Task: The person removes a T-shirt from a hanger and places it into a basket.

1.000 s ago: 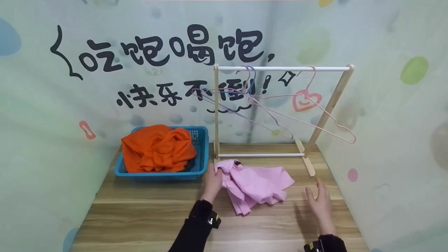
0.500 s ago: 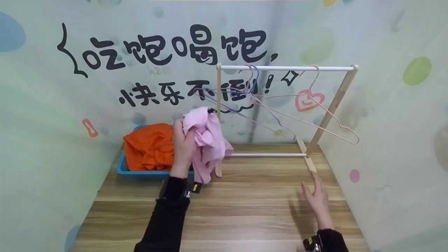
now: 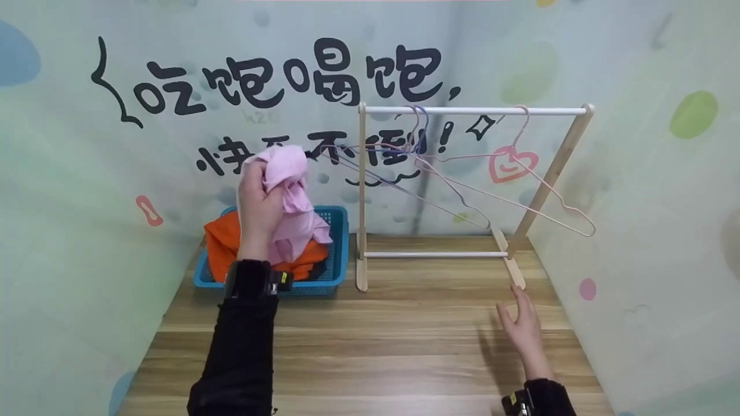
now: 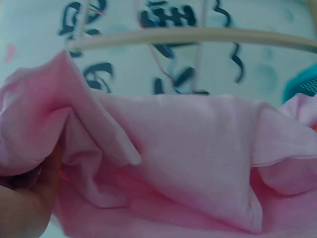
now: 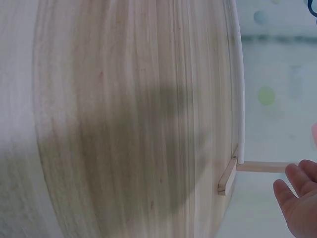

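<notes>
My left hand (image 3: 259, 202) grips a crumpled pink cloth garment (image 3: 292, 214) and holds it up over the blue basket (image 3: 341, 248). Orange cloth (image 3: 222, 242) fills much of that basket, partly hidden behind the hand and the pink garment. In the left wrist view the pink garment (image 4: 188, 144) hangs in folds, with part of the hand at the lower left. My right hand (image 3: 525, 332) is held over the table's right side, fingers loosely extended and holding nothing, near the foot of the rack. Its fingers show at the right wrist view's lower right edge.
A wood and white-bar clothes rack (image 3: 433, 255) stands on the wooden table (image 3: 404, 346), right of the basket. Several thin hangers hang from its top bar, among them a pink hanger (image 3: 555, 199) at the right. Patterned walls enclose the table at the back and both sides.
My left hand has lifted the pink garment off the table and carried it left and up over the basket. The right hand has shifted only slightly.
</notes>
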Tool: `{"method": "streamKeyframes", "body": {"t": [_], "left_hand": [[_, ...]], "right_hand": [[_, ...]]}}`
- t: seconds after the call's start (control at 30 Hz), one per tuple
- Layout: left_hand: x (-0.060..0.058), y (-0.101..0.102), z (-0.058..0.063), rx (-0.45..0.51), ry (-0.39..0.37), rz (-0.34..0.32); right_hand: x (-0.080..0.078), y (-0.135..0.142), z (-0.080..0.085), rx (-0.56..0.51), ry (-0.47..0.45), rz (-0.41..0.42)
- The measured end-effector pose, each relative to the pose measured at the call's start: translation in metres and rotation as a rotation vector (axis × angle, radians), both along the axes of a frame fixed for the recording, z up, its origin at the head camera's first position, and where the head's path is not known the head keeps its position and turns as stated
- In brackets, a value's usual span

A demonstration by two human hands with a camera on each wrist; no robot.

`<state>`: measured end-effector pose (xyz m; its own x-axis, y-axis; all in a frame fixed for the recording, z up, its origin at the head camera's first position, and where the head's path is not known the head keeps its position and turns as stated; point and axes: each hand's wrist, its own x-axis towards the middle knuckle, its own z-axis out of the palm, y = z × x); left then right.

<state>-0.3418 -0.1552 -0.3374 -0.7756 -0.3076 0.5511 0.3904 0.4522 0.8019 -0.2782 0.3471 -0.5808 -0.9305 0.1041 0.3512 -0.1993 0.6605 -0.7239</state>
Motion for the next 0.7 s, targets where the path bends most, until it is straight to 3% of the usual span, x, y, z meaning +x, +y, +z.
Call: {"method": "streamKeyframes", "body": {"t": [0.07,0.17,0.3,0.37,0.47,0.6,0.7], "left_hand": [[-0.007,-0.01,-0.02,-0.066,-0.124,0.055],[-0.012,-0.017,-0.052,-0.139,-0.24,0.036],[-0.019,-0.025,-0.102,-0.372,-0.305,0.031],[-0.019,-0.027,-0.127,-0.53,-0.388,0.064],[-0.014,-0.026,-0.16,-0.688,-0.582,0.055],[-0.01,-0.019,-0.191,-0.817,-0.787,-0.01],[-0.01,-0.01,-0.204,-0.843,-0.839,-0.041]], "right_hand": [[0.0,0.0,-0.001,0.011,0.012,0.003],[0.0,0.0,-0.003,0.017,0.023,0.014],[-0.003,0.0,-0.004,0.023,0.026,0.032],[-0.004,-0.001,-0.005,0.031,0.026,0.038],[-0.006,-0.004,-0.005,0.036,0.035,0.045],[-0.007,-0.009,-0.003,0.047,0.041,0.063],[-0.009,-0.014,0.0,0.053,0.029,0.079]]}}
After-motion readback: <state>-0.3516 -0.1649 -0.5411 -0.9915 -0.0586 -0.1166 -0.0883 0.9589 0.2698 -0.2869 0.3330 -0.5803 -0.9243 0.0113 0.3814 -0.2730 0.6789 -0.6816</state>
